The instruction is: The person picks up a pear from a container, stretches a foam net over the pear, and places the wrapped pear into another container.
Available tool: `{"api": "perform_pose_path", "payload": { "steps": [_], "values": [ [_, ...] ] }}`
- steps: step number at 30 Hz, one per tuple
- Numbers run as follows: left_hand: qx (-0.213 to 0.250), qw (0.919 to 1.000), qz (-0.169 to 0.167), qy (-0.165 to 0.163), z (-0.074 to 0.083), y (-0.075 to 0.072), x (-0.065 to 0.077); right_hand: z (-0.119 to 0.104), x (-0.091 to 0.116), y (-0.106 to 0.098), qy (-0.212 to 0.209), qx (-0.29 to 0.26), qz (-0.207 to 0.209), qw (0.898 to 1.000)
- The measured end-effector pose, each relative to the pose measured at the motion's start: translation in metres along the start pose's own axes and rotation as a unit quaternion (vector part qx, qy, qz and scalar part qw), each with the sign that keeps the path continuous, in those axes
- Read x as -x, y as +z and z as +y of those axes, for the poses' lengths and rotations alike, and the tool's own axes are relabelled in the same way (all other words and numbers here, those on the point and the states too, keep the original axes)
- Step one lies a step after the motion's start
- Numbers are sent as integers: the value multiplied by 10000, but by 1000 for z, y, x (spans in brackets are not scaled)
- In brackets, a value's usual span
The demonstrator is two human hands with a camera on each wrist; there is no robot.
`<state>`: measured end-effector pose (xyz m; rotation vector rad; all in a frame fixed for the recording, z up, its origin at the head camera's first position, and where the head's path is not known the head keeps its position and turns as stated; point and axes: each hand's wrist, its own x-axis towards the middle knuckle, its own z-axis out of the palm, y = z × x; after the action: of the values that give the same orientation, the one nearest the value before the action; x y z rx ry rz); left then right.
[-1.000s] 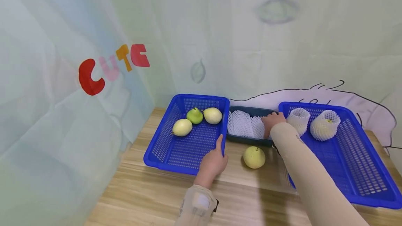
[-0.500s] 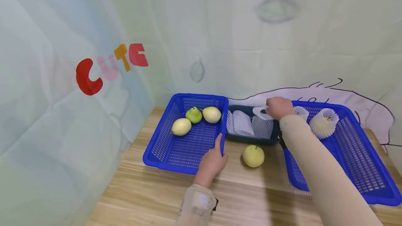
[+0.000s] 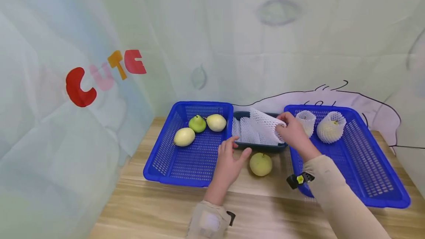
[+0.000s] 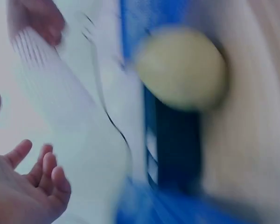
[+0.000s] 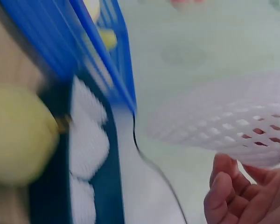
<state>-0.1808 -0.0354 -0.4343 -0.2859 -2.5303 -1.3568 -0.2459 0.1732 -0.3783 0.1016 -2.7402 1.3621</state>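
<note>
My right hand (image 3: 293,131) pinches one end of a white foam fruit net (image 3: 265,123), lifted above the dark green tray (image 3: 269,147); the right wrist view shows the foam net (image 5: 224,116) held by its end. More foam nets (image 3: 247,130) lie in that tray. My left hand (image 3: 229,161) hovers with spread fingers near the right edge of the left blue basket, holding nothing. In the left wrist view the left hand (image 4: 32,186) has relaxed, apart fingers. Between the hands a yellowish pear (image 3: 261,164) sits bare on the table, in front of the tray.
Two pale pears (image 3: 184,137) and a green pear (image 3: 197,124) lie in the left blue basket (image 3: 156,165). The right blue basket (image 3: 388,204) holds two net-wrapped pears (image 3: 331,127). A patterned cloth (image 3: 212,47) hangs behind the wooden table (image 3: 149,205).
My right hand has drawn a foam net up out of the tray and toward the middle. My left hand has let go of the left basket's rim and spread its fingers.
</note>
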Motion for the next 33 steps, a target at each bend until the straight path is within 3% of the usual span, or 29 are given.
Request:
{"api": "perform_pose_path", "payload": {
  "steps": [3,5,7,10,14,17,19,21,23,24,26,29,31,33],
  "values": [
    [706,9965,-449,-61,23,5,0,-6,21,14,-289,-319,-16,9991],
    [1014,9926,-646,-142,30,8,-3,-9,29,20,-405,-578,-241,9972],
    [1338,9888,-633,-195,32,9,-4,-11,35,23,-449,-733,-396,9955],
    [1662,9860,-134,-11,28,10,-7,-11,40,23,-435,-1012,-474,9928],
    [1515,9829,1009,269,16,7,-11,-6,43,17,-296,-1373,-90,9900],
    [1963,9684,1535,-81,7,3,-15,1,43,11,1,-1569,427,9867],
    [2654,9491,1603,-560,3,1,-17,5,43,7,301,-1917,703,9785],
    [3572,9155,1466,-1126,2,0,-19,9,44,5,587,-2502,825,9629],
    [4270,8811,1260,-1596,2,1,-19,12,45,4,782,-3265,830,9383],
    [4490,8686,1157,-1747,2,2,-20,13,46,5,850,-3559,774,9274],
    [4809,8501,1028,-1886,2,5,-21,15,47,8,891,-3967,651,9113],
    [5135,8295,1065,-1920,3,8,-21,17,49,13,835,-4202,583,9017],
    [5599,7966,1113,-1991,4,10,-22,18,51,17,751,-4424,558,8919],
    [6166,7500,1180,-2083,6,11,-21,19,52,20,632,-4835,516,8715]
  ]
}}
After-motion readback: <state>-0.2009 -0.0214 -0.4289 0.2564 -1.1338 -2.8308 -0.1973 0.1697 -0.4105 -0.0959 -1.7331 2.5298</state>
